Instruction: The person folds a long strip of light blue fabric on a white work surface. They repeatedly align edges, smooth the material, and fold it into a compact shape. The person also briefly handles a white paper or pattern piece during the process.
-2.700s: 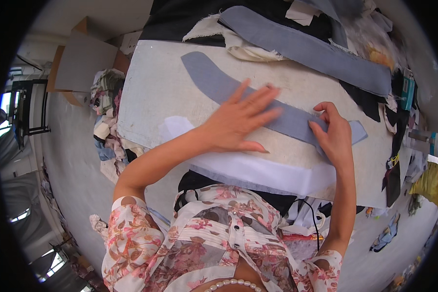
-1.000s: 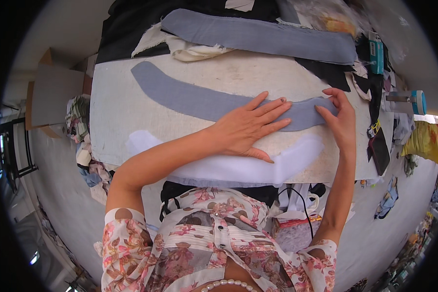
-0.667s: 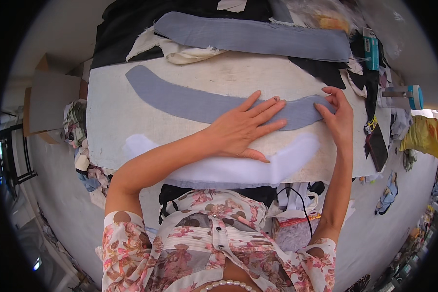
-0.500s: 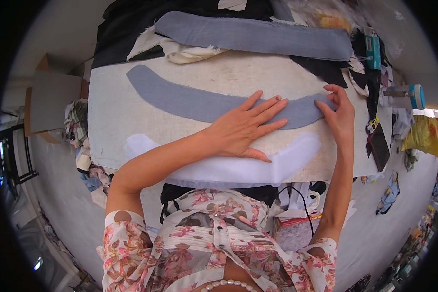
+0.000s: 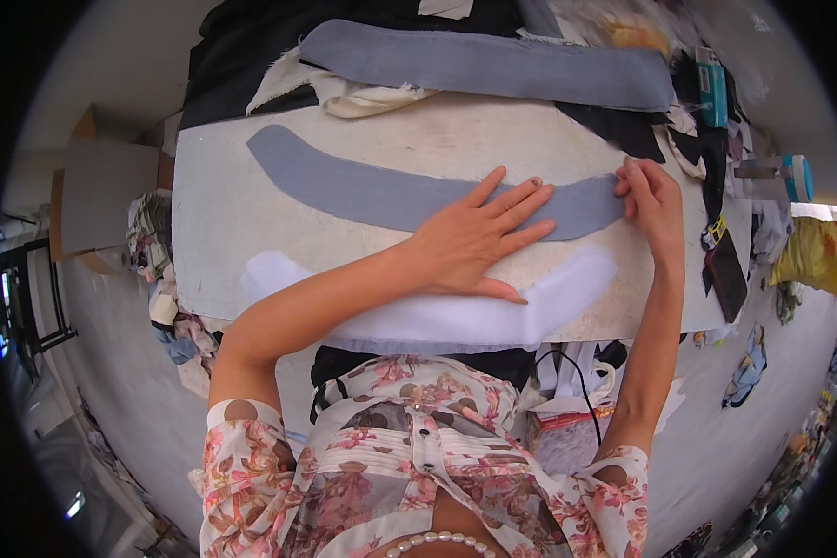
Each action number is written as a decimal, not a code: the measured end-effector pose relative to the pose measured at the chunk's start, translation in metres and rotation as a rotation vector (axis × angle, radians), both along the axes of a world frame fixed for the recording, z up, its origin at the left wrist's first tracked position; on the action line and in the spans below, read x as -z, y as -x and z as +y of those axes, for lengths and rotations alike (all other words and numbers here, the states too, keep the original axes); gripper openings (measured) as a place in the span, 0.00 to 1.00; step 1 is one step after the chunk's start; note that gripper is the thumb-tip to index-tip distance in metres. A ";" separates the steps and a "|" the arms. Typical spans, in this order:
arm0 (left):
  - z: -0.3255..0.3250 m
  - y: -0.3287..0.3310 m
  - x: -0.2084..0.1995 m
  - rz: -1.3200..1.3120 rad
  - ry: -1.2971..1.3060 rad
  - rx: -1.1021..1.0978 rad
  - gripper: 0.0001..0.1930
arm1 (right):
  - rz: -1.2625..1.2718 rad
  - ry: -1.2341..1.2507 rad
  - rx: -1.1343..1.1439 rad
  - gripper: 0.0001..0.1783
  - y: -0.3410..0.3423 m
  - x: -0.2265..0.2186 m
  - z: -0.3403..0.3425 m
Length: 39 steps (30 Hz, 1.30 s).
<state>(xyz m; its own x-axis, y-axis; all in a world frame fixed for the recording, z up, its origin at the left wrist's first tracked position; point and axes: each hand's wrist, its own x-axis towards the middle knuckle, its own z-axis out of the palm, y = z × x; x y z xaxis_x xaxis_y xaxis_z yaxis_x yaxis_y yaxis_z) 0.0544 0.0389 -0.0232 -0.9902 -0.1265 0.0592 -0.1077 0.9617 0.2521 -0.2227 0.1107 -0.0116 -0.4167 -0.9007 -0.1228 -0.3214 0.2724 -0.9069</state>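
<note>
Grey curved fabric strip (image 5: 363, 191): left hand (image 5: 470, 237) pressing it flat, fingers spread; right hand (image 5: 651, 200) pinching its end.

brightness: bright, even daylight over the counter (image 5: 251, 242); colours clear, slightly washed on the pale top.
light source: strongest glow at the right rim, where the view blows out to white; small blue-white windows at the far left.
shadows: soft and short, a faint one under the left hand (image 5: 470, 237).
distortion: heavy fisheye; counter edges bow, black vignette rings the frame.
focus: centre sharp, clutter at the rim smeared and soft.
</note>
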 end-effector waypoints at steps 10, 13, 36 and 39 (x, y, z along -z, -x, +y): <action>0.007 0.005 -0.007 0.237 -0.098 -0.131 0.39 | 0.259 0.160 0.048 0.06 -0.050 -0.048 0.040; -0.016 -0.060 -0.039 0.303 0.024 -0.387 0.33 | 0.322 0.182 -0.124 0.02 -0.091 -0.055 0.055; 0.056 -0.268 0.000 0.308 0.030 -1.020 0.18 | 0.516 0.423 -0.867 0.04 -0.317 -0.011 -0.001; 0.055 -0.266 0.001 0.292 0.059 -1.036 0.20 | 0.507 0.421 -0.863 0.02 -0.314 -0.013 -0.002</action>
